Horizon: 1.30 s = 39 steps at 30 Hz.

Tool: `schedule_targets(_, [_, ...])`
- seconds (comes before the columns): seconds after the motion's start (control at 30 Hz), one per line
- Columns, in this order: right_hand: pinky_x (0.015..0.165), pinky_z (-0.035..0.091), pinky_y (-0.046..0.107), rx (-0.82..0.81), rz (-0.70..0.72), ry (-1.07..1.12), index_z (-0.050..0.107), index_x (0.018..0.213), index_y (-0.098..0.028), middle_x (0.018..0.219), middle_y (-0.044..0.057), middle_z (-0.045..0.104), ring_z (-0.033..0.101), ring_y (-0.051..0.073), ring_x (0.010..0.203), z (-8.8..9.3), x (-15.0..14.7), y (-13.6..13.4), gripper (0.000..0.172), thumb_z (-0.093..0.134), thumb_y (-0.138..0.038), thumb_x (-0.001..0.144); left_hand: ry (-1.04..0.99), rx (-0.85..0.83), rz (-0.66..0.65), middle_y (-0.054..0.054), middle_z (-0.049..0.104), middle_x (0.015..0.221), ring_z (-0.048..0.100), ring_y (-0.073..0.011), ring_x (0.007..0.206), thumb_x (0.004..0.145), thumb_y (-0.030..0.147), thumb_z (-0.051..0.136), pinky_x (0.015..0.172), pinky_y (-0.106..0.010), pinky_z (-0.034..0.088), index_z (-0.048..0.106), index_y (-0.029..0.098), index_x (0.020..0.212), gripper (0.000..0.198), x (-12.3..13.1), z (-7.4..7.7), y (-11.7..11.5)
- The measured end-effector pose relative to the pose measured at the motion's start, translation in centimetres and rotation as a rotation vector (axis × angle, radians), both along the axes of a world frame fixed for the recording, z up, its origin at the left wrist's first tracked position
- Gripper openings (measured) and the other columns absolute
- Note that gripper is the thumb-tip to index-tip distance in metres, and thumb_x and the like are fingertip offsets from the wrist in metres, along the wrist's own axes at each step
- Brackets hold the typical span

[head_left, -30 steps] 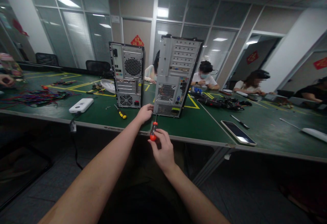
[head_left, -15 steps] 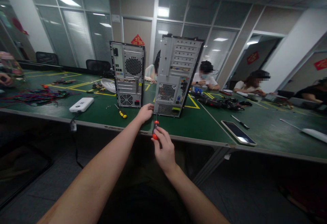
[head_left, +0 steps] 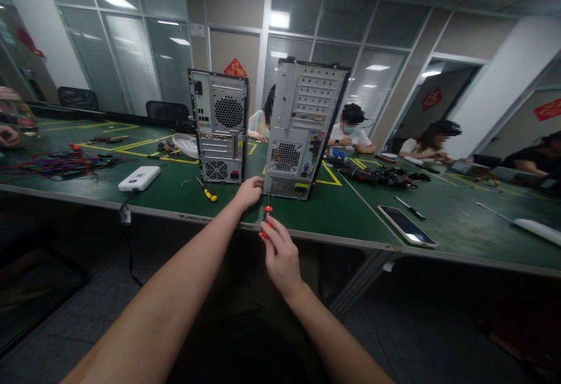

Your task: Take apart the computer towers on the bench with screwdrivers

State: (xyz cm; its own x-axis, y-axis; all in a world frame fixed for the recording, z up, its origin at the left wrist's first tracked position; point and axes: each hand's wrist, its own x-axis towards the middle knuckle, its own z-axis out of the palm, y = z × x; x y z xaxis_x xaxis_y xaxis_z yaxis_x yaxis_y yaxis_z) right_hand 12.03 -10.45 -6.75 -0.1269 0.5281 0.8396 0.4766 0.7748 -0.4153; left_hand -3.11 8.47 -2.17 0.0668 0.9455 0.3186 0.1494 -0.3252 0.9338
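Two computer towers stand upright with their back panels toward me. Low on the left side of the taller computer tower (head_left: 287,121) rests my left hand (head_left: 251,192), its fingers stretched toward the case edge and the tips partly hidden. My right hand (head_left: 281,251) is closed around the handle of a red and black screwdriver (head_left: 267,215). The screwdriver's shaft points up at the tower's bottom left corner; the exact spot its tip meets is too small to make out. The shorter computer tower (head_left: 219,127) is just left of my left hand.
A yellow and black screwdriver (head_left: 209,193) and small screws (head_left: 186,182) lie left. Further left are a white power bank (head_left: 139,179) and tangled wires (head_left: 65,165). Black cables (head_left: 381,172), a phone (head_left: 407,225) and a pen (head_left: 409,207) lie right. Co-workers sit across the table.
Both hands stay in nearly the same place. The screwdriver's handle looks slightly turned in my right fingers. The view has shifted a little.
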Motion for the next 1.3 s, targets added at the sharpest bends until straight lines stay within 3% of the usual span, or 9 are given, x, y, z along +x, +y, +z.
schedule_targets(0.2, [0.12,0.052,0.044,-0.005,0.028,-0.007,0.063,0.148,-0.026,0.152,0.012,0.062,0.062,0.024,0.14,0.17,-0.21,-0.36,0.046,0.051,-0.013,0.106,-0.009,0.003,0.001,-0.009,0.082,0.106,0.075,-0.0217,0.108,0.068,-0.006,0.05,0.106,-0.035,0.054,0.075,0.015,0.103,0.048,-0.03,-0.06,0.11])
schedule_targets(0.4, [0.103,0.063,0.042,-0.036,-0.043,0.083,0.073,0.128,-0.022,0.128,0.014,0.072,0.071,0.026,0.122,0.23,-0.05,-0.29,0.028,0.067,-0.023,0.1,-0.015,0.009,0.002,-0.009,0.082,0.106,0.075,-0.0218,0.107,0.066,-0.006,0.051,0.105,-0.035,0.054,0.074,0.015,0.102,0.047,-0.01,-0.29,0.37])
schedule_targets(0.63, [0.111,0.06,0.039,0.005,0.039,-0.016,0.065,0.146,-0.028,0.151,0.012,0.062,0.065,0.023,0.136,-0.27,-0.12,-0.09,0.047,0.047,-0.011,0.106,-0.009,0.014,0.009,-0.009,0.082,0.106,0.075,-0.0225,0.109,0.067,-0.003,0.054,0.105,-0.036,0.055,0.075,0.015,0.104,0.047,-0.08,-0.66,0.75])
schedule_targets(0.87, [0.102,0.064,0.041,-0.025,-0.063,0.068,0.076,0.124,-0.022,0.126,0.014,0.072,0.073,0.026,0.117,0.12,0.03,-0.19,0.026,0.071,-0.024,0.099,-0.013,0.009,0.004,-0.011,0.081,0.107,0.075,-0.0227,0.109,0.067,-0.004,0.052,0.105,-0.036,0.054,0.075,0.014,0.106,0.048,-0.14,-0.55,0.54])
schedule_targets(1.1, [0.117,0.054,0.038,0.011,0.031,-0.055,0.067,0.145,-0.028,0.153,0.009,0.061,0.063,0.022,0.138,-0.51,-0.07,-0.06,0.05,0.048,-0.007,0.104,0.006,0.002,0.007,-0.01,0.081,0.108,0.075,-0.0235,0.109,0.067,-0.003,0.053,0.105,-0.036,0.055,0.075,0.015,0.107,0.048,-0.16,-0.43,0.45])
schedule_targets(1.3, [0.108,0.061,0.041,-0.005,-0.06,0.023,0.076,0.127,-0.024,0.131,0.013,0.073,0.072,0.025,0.122,-0.18,-0.12,-0.22,0.029,0.067,-0.02,0.101,0.002,0.026,0.009,-0.011,0.081,0.11,0.074,-0.0239,0.111,0.067,-0.003,0.052,0.106,-0.037,0.054,0.075,0.015,0.107,0.049,-0.2,-0.74,0.76])
